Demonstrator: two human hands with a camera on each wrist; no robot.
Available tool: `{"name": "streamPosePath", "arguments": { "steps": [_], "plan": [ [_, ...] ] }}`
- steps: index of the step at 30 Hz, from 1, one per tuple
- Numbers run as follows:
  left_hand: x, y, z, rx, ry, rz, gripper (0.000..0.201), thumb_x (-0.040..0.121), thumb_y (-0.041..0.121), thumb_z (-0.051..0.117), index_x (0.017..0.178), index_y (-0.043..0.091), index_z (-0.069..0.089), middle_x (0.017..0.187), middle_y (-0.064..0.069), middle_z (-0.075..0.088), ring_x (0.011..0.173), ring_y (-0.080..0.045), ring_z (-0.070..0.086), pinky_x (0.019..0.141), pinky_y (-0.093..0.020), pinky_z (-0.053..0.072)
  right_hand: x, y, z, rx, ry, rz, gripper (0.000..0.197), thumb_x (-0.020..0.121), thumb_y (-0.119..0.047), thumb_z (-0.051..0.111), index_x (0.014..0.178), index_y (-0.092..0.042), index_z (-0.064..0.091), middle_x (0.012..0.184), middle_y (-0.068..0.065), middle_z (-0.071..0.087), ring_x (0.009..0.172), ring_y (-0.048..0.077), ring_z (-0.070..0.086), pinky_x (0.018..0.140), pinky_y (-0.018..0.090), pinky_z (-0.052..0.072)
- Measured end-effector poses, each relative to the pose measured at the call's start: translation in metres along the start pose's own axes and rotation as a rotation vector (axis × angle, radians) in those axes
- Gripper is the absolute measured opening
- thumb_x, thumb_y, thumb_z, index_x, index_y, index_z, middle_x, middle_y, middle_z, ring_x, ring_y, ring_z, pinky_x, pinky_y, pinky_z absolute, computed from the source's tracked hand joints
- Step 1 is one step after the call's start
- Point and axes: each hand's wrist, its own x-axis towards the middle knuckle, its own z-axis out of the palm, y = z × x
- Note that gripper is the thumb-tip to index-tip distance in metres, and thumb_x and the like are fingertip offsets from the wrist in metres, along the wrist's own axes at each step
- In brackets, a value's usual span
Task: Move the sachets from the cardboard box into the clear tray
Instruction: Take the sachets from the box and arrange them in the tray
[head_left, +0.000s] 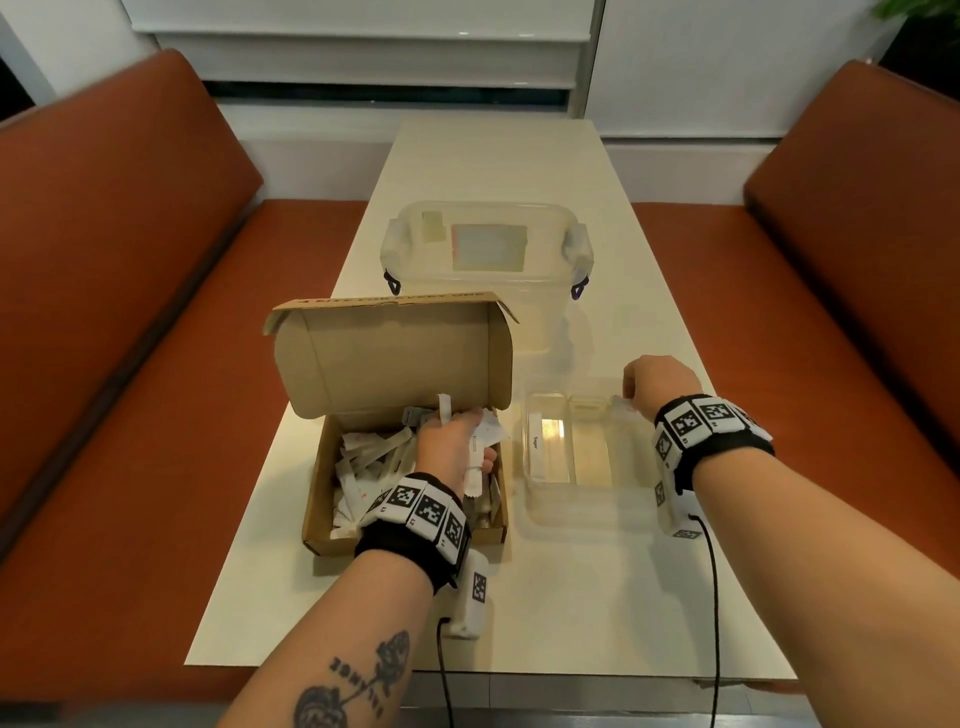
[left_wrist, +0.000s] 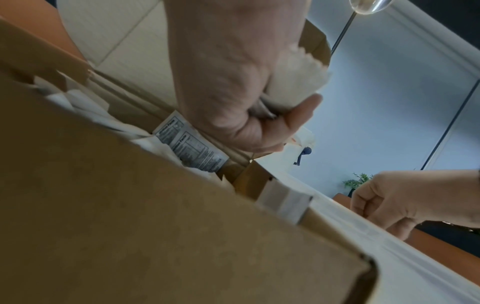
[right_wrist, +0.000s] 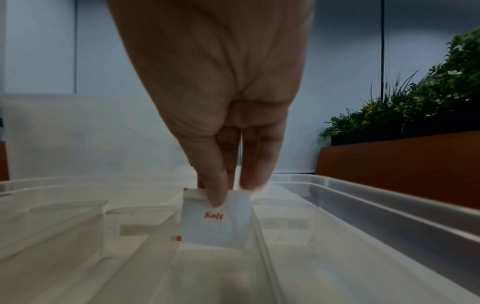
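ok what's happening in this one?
A person is sorting sachets. The left hand grips a bunch of white paper sachets inside the open brown cardboard box. The right hand pinches a small white salt sachet, lowering it into a compartment of the clear plastic tray.

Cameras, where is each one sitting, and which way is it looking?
Head: on the person's head, looking down at the table; both forearms show.
Left wrist: low by the cardboard box, looking along the left hand gripping sachets.
Right wrist: above the clear tray, looking along the right hand pinching a salt sachet.
Shared: head and left wrist views both show the box and the right hand.
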Motion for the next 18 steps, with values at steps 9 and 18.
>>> {"name": "streamPosePath", "arguments": {
  "steps": [9, 18],
  "plan": [
    [0.0003, 0.0009, -0.0024, -0.005, -0.021, 0.004, 0.013, 0.09, 0.018, 0.062, 0.085, 0.012, 0.052, 0.064, -0.011, 0.053, 0.035, -0.012, 0.051, 0.036, -0.017, 0.043, 0.0029, -0.0089, 0.0007, -0.004, -0.112, 0.06, 0.023, 0.088, -0.011, 0.063, 0.108, 0.001, 0.067, 0.113, 0.017, 0.064, 0.103, 0.031, 0.062, 0.086, 0.033, 0.049],
    [0.0023, -0.0024, -0.0018, 0.021, -0.024, -0.005, 0.018, 0.088, 0.019, 0.065, 0.094, 0.01, 0.05, 0.069, -0.014, 0.055, 0.033, -0.012, 0.052, 0.034, -0.018, 0.041, -0.0029, -0.0024, 0.0051, 0.003, -0.074, 0.026, 0.031, 0.094, -0.002, 0.046, 0.122, -0.003, 0.06, 0.131, 0.016, 0.051, 0.119, 0.028, 0.052, 0.101, 0.032, 0.043]
  ]
}}
